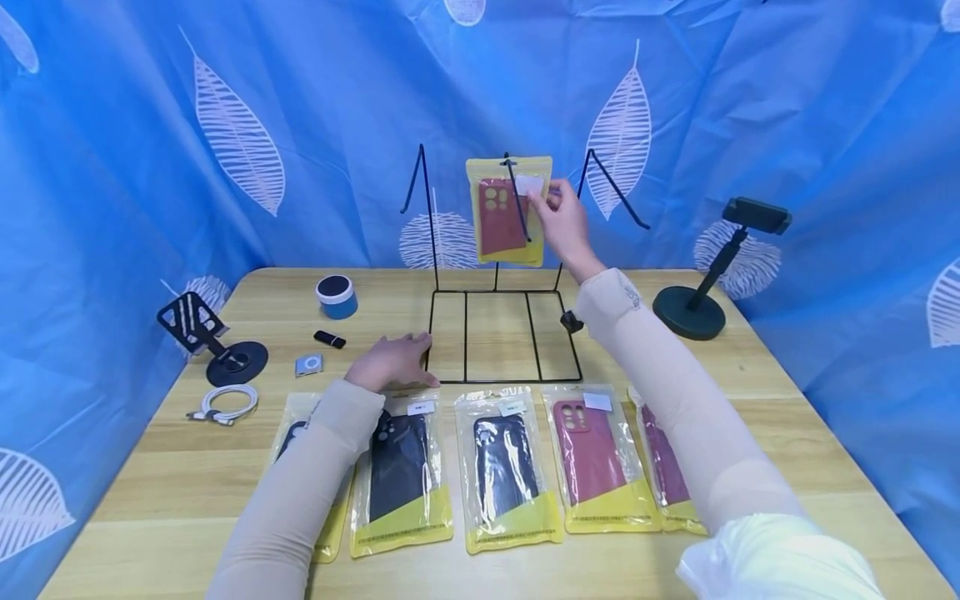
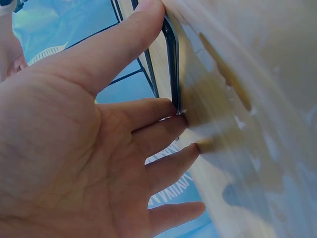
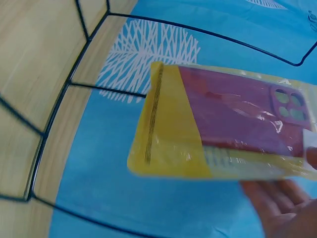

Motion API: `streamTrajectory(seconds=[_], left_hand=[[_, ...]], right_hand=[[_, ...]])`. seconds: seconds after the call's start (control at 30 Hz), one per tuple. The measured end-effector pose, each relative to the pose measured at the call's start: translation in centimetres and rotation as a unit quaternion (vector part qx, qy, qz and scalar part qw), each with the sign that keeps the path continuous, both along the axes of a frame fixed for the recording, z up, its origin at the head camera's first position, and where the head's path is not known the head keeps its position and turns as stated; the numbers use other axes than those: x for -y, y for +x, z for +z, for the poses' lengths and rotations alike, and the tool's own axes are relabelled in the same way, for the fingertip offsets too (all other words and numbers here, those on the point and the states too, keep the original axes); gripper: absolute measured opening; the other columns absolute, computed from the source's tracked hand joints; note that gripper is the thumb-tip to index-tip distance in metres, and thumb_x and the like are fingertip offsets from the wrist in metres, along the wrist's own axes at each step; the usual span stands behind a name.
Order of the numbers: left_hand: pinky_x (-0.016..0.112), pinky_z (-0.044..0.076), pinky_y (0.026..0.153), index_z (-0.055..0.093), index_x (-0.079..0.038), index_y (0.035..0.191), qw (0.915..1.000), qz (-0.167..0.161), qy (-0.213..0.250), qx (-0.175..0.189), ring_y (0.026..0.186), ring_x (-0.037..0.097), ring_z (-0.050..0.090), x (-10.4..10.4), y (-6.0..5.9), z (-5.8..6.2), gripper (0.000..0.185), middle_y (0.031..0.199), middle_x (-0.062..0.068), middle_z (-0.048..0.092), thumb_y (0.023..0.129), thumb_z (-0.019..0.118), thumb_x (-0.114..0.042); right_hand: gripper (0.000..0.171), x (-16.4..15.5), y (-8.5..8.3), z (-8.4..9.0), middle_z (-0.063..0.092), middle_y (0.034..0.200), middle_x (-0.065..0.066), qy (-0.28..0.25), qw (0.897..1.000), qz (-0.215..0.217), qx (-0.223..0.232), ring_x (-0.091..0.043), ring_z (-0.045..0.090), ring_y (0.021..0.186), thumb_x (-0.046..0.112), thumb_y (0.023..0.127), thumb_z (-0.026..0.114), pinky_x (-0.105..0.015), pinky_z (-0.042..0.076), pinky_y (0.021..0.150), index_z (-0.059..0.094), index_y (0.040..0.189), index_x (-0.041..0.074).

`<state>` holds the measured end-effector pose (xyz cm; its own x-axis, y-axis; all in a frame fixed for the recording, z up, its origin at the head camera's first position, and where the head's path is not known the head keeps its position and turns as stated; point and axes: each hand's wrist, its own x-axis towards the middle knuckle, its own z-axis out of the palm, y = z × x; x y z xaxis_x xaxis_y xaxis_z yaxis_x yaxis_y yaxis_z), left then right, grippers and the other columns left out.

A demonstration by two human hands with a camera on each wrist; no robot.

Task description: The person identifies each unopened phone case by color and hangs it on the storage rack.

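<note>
Right hand: your right hand (image 1: 564, 223) was raised at the middle hook of the black wire display rack (image 1: 504, 337), its fingers pinching the top edge of a red phone case in a yellow-and-clear pouch (image 1: 504, 213).
Pouch position: the pouch hung upright at that hook, well above the wooden table (image 1: 757, 392); whether its hole sat fully on the hook could not be told. In the right wrist view the same pouch (image 3: 225, 124) showed in front of the blue curtain, with your fingers (image 3: 282, 198) just under it.
Left hand: your left hand (image 1: 393, 361) lay flat, fingers spread, pressing on the rack's base frame at its front left corner; the left wrist view showed the fingertips (image 2: 168, 126) against the wire and the table.
Done: judged from the layout, one pouch was up on the rack, or nearly so.
Left: five pouches lay in a row along the near edge, among them a black case (image 1: 400, 479), a dark blue case (image 1: 506, 471) and a red case (image 1: 592, 454). The rack's two outer hooks appeared bare.
</note>
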<state>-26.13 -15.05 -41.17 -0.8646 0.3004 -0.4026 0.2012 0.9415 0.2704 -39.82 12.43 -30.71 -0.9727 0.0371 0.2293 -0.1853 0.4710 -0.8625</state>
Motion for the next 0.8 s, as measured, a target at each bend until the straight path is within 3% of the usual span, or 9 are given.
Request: streamTrajectory(seconds=[0.13, 0.23, 0.3, 0.47, 0.57, 0.63, 0.73, 0.8], left_hand=[[0.06, 0.008, 0.124, 0.019, -0.008, 0.159, 1.0, 0.0, 0.002, 0.001, 0.153, 0.035, 0.016, 0.0, 0.0, -0.1, 0.092, 0.166, 0.01, 0.016, 0.091, 0.068, -0.047], [0.06, 0.008, 0.124, 0.019, -0.008, 0.159, 1.0, 0.002, 0.005, 0.004, 0.153, 0.035, 0.015, 0.1, 0.0, -0.1, 0.093, 0.166, 0.011, 0.016, 0.091, 0.068, -0.048], [0.06, 0.008, 0.124, 0.019, -0.007, 0.159, 1.0, 0.004, 0.007, 0.004, 0.153, 0.036, 0.015, 0.1, 0.0, -0.1, 0.094, 0.166, 0.011, 0.016, 0.091, 0.068, -0.048], [0.059, 0.008, 0.124, 0.019, -0.008, 0.159, 0.9999, 0.009, 0.009, 0.007, 0.153, 0.035, 0.014, 0.4, 0.1, -0.2, 0.093, 0.166, 0.011, 0.015, 0.091, 0.068, -0.048], [0.059, 0.009, 0.124, 0.019, -0.008, 0.159, 0.9999, 0.009, 0.01, 0.009, 0.153, 0.035, 0.015, 0.4, 0.2, -0.3, 0.093, 0.166, 0.01, 0.016, 0.091, 0.068, -0.047], [0.059, 0.008, 0.124, 0.019, -0.008, 0.159, 0.9999, 0.009, 0.012, 0.008, 0.153, 0.036, 0.015, 0.4, 0.2, -0.3, 0.093, 0.166, 0.01, 0.016, 0.091, 0.068, -0.047], [0.059, 0.008, 0.124, 0.019, -0.008, 0.159, 0.9999, 0.009, 0.013, 0.005, 0.153, 0.036, 0.014, 0.3, 0.1, -0.3, 0.093, 0.166, 0.011, 0.016, 0.09, 0.069, -0.048], [0.059, 0.008, 0.124, 0.019, -0.009, 0.159, 0.9999, 0.007, 0.012, 0.004, 0.153, 0.036, 0.014, 0.2, -0.1, -0.3, 0.094, 0.166, 0.011, 0.016, 0.09, 0.069, -0.049]], right_hand=[[0.063, -1.6, 2.3, -0.4, 0.054, 0.147, -0.009, 0.109, 0.993, 0.013, 0.043, -0.023, 0.054, 0.132, 0.042, 0.099, 0.059, -0.04, 0.048, 0.108, 0.034, 0.151, 0.014], [0.067, -3.7, 5.1, -0.8, 0.049, 0.15, -0.011, 0.215, 0.973, 0.04, 0.07, -0.029, 0.052, 0.133, 0.043, 0.099, 0.059, -0.047, 0.046, 0.108, 0.034, 0.152, 0.012], [0.066, -5.7, 6.9, -1.2, 0.048, 0.15, -0.014, 0.291, 0.95, 0.072, 0.087, -0.034, 0.051, 0.132, 0.046, 0.098, 0.058, -0.053, 0.045, 0.107, 0.038, 0.15, 0.01], [0.057, -11.4, 10.6, -2.7, 0.057, 0.138, -0.021, 0.434, 0.875, 0.163, 0.14, -0.041, 0.056, 0.123, 0.038, 0.097, 0.063, -0.059, 0.048, 0.1, 0.05, 0.14, 0.003], [0.05, -14.6, 12.3, -3.8, 0.062, 0.13, -0.023, 0.473, 0.837, 0.207, 0.181, -0.041, 0.059, 0.117, 0.031, 0.095, 0.066, -0.057, 0.051, 0.095, 0.056, 0.133, 0.0], [0.045, -16.5, 13.1, -4.4, 0.064, 0.126, -0.023, 0.486, 0.819, 0.225, 0.206, -0.039, 0.062, 0.111, 0.027, 0.094, 0.068, -0.054, 0.053, 0.091, 0.059, 0.128, 0.0], [0.04, -18.9, 14.0, -5.3, 0.066, 0.116, -0.02, 0.488, 0.807, 0.235, 0.235, -0.031, 0.064, 0.1, 0.025, 0.091, 0.07, -0.049, 0.055, 0.082, 0.061, 0.121, -0.001], [0.037, -20.3, 14.4, -6.1, 0.067, 0.109, -0.017, 0.484, 0.806, 0.238, 0.244, -0.026, 0.063, 0.093, 0.024, 0.089, 0.072, -0.046, 0.055, 0.079, 0.062, 0.114, -0.001]])
